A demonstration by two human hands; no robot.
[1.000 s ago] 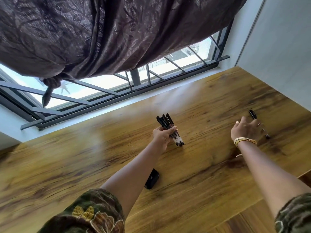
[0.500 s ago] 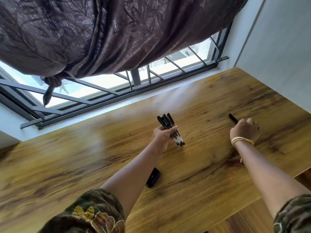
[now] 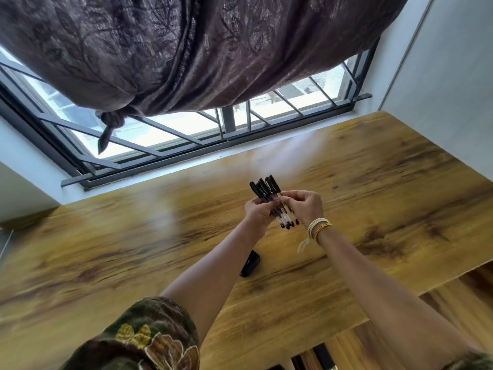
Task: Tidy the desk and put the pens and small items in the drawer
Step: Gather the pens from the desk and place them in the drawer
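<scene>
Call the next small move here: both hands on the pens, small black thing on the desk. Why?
Probably free the right hand and reach for the small black object lying on the desk near the left forearm. The left hand already grips the bundle of pens, with the right only steadying it, and that object seems the last loose item in view. No drawer is clearly visible.

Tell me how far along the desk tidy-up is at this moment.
Done: the loose pens are off the desk; none lie on the wood in view. In hand: the left hand grips the bundle of pens, and the right hand meets it, apparently adding a pen. Left: a small black item lies by the left forearm, and nothing has gone into a drawer, which is not clearly in view.
</scene>
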